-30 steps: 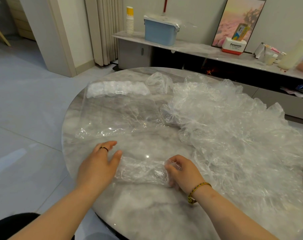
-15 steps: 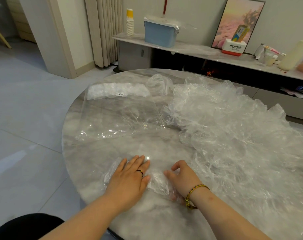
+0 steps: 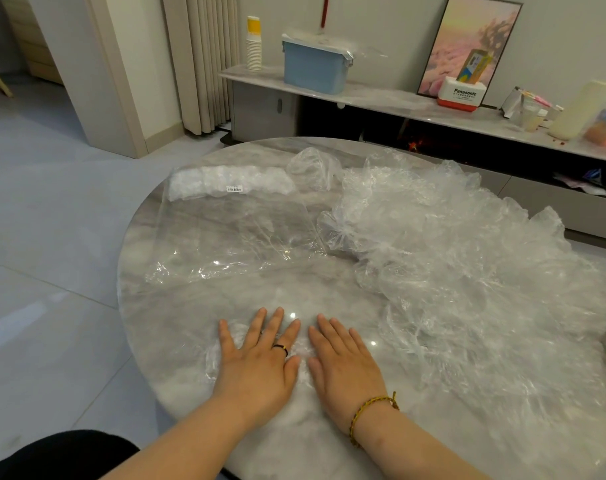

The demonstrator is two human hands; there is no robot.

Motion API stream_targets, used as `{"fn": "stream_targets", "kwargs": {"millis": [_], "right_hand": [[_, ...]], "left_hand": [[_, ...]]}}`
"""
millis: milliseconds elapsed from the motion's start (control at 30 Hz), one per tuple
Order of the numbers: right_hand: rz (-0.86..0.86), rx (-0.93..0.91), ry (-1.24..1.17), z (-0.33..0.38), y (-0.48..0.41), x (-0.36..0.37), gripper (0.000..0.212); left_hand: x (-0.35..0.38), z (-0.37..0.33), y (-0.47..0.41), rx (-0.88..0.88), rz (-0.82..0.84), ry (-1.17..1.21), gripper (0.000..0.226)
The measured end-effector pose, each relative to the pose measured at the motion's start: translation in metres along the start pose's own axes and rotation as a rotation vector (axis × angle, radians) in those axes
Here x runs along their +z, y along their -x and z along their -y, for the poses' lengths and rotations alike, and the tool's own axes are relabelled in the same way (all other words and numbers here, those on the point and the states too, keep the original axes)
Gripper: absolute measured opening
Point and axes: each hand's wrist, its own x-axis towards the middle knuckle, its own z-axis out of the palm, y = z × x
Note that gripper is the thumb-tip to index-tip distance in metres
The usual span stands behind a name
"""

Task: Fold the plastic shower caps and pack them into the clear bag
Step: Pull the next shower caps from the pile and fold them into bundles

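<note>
A folded clear shower cap [image 3: 222, 355] lies flat near the front of the marble table [image 3: 163, 306]. My left hand [image 3: 260, 362] presses on it with straight, spread fingers. Beside it, my right hand [image 3: 343, 362] lies flat on the same cap, fingers straight. The clear bag [image 3: 232, 233] lies flat farther back on the left, with a white row of packed folded caps [image 3: 225, 183] at its far end. A big heap of loose shower caps [image 3: 467, 271] covers the right half of the table.
Behind the table runs a low shelf [image 3: 381, 98] with a blue lidded box [image 3: 315, 64], stacked paper cups [image 3: 253, 46], a framed picture [image 3: 467, 46] and a Panasonic box [image 3: 462, 93]. Grey tiled floor [image 3: 52, 220] lies to the left.
My left hand swung over from the cap's left end and folded it across. Both hands then flattened out and now press the folded cap side by side.
</note>
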Motion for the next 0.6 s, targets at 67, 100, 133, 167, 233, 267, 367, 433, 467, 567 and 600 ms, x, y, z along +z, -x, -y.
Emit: {"fn": "stream_targets", "kwargs": {"millis": [67, 100, 133, 167, 233, 267, 367, 433, 467, 567, 600], "right_hand": [[0.045, 0.006, -0.022, -0.001, -0.001, 0.002, 0.079], [0.067, 0.010, -0.043, -0.001, 0.001, 0.002, 0.078], [0.094, 0.006, -0.059, -0.001, 0.001, 0.002, 0.077], [0.113, -0.005, -0.054, -0.002, 0.001, 0.003, 0.077], [0.100, -0.024, -0.003, -0.002, 0.000, 0.006, 0.076], [0.086, -0.037, 0.024, -0.003, 0.000, 0.008, 0.076], [0.060, -0.018, 0.018, -0.004, -0.001, 0.006, 0.078], [0.126, 0.021, -0.065, -0.005, -0.002, -0.011, 0.084], [0.101, -0.004, -0.105, -0.007, -0.006, -0.016, 0.086], [0.126, -0.009, -0.206, -0.018, -0.009, -0.034, 0.056], [0.104, 0.018, -0.204, -0.022, -0.010, -0.040, 0.051]], "left_hand": [[0.000, 0.000, -0.001, -0.006, 0.015, 0.012, 0.102], [0.000, 0.000, 0.000, -0.009, 0.021, 0.013, 0.102], [0.000, 0.000, 0.000, -0.009, 0.028, 0.009, 0.102], [-0.001, -0.001, 0.000, -0.010, 0.034, 0.006, 0.102], [-0.002, -0.001, 0.000, -0.010, 0.040, -0.001, 0.102], [-0.002, -0.001, 0.001, -0.005, 0.041, -0.008, 0.102], [-0.008, 0.002, 0.000, 0.032, 0.049, 0.009, 0.100], [-0.016, 0.007, -0.002, 0.053, 0.058, 0.048, 0.100], [-0.021, 0.010, -0.003, 0.061, 0.048, 0.070, 0.103], [-0.032, 0.019, -0.002, 0.088, 0.024, 0.096, 0.080], [-0.035, 0.019, -0.002, 0.091, 0.031, 0.104, 0.064]]}}
